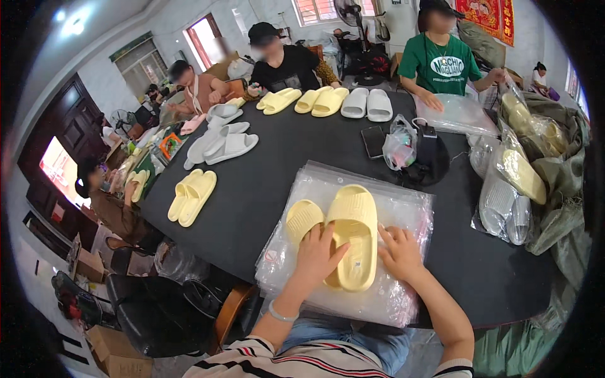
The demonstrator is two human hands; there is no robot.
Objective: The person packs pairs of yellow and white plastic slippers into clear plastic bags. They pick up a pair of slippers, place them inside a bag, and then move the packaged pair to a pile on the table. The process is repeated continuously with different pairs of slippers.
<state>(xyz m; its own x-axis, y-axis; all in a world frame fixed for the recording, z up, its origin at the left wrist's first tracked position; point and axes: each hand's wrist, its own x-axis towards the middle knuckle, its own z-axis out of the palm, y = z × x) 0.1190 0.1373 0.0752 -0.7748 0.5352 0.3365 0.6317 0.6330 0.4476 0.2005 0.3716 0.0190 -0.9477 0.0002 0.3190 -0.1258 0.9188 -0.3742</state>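
Resting yr L hand (317, 253) on yellow slippers (353, 211), grip unclear; yr R hand (401, 253) sits fingers-spread alongside. Bag stack (391, 302) reaches blk table (485, 271)'s near edge; bare tabletop to R.

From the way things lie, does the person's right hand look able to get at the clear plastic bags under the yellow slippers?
Probably yes: the right hand is right over the clear plastic bags, whose right side lies uncovered. The yellow slippers cover the middle, which may hinder pulling one out.
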